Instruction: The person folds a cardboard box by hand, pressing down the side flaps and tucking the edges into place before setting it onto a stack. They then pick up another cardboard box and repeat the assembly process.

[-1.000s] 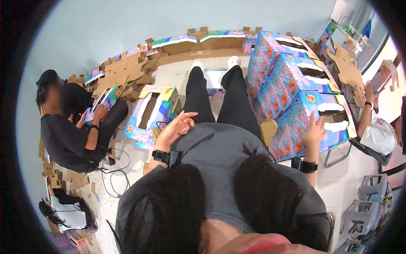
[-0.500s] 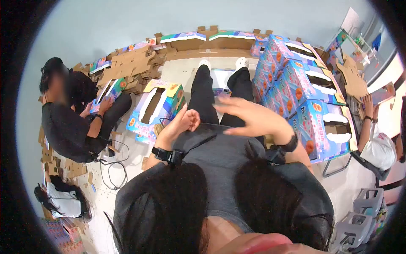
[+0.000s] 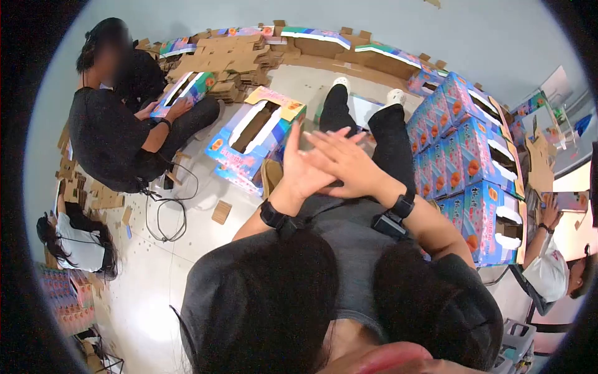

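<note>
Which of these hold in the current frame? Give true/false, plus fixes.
1. The bare left hand grips a carton. False: it is empty, up against the bare right hand.
2. The stacked blue-and-pink printed cardboard cartons stand to the person's right. True.
3. The small brown cardboard piece lies atop that stack. False: it is on the pale floor, left side.
4. The seated co-worker in black clothes holds a multicoloured printed box. True.

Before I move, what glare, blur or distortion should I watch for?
In the head view, fisheye bends the cardboard strip along the wall, and the corners fall black; glare whitens the floor at lower left; blur covers part of the seated co-worker's head; the printed carton beside the hands is fairly clear.
</note>
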`<state>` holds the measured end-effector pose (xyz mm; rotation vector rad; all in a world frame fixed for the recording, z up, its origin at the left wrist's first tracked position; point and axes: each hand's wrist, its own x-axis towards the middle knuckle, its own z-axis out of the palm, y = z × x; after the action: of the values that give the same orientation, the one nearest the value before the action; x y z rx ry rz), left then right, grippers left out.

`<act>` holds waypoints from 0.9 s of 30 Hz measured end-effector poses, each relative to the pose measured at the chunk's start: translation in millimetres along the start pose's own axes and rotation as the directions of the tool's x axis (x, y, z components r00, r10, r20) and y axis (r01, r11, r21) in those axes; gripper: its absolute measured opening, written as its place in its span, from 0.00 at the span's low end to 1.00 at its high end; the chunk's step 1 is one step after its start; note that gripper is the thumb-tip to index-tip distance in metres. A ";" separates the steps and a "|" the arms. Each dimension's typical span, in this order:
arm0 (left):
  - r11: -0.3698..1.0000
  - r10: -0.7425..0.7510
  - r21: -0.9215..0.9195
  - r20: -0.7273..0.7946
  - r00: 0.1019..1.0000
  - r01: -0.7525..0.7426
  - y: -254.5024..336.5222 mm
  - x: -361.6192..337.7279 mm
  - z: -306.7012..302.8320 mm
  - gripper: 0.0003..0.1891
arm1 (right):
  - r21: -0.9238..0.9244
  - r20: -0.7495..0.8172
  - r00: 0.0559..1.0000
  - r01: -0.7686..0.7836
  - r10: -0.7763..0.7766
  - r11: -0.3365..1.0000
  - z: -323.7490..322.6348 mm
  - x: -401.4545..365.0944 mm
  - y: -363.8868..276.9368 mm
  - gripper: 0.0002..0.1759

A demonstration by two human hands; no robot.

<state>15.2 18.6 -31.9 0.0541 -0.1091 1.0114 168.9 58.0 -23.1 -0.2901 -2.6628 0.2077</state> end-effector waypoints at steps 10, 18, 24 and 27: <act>-0.666 0.728 0.719 0.568 0.384 0.200 159.4 -46.3 -37.8 0.23 | -0.140 0.202 0.438 -0.872 0.876 0.469 88.6 -118.3 121.8 0.28; -0.574 0.697 0.546 -0.064 0.714 0.610 262.8 -75.3 -212.0 0.33 | -0.414 0.469 0.511 -0.593 0.721 0.690 75.2 -114.0 112.7 0.21; -0.614 0.763 0.009 -0.247 0.597 0.789 248.9 -69.9 -297.3 0.64 | -0.393 0.435 0.534 -0.611 0.725 0.687 77.4 -117.8 113.3 0.19; -0.564 0.826 -0.099 -0.080 0.559 0.820 220.2 -70.4 -301.1 0.66 | -0.390 0.417 0.558 -0.604 0.718 0.696 79.6 -122.8 116.2 0.19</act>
<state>-188.6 104.8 -340.4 -1.7278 -2.6425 0.0165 260.3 133.4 -167.7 -1.5513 -2.9760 0.2804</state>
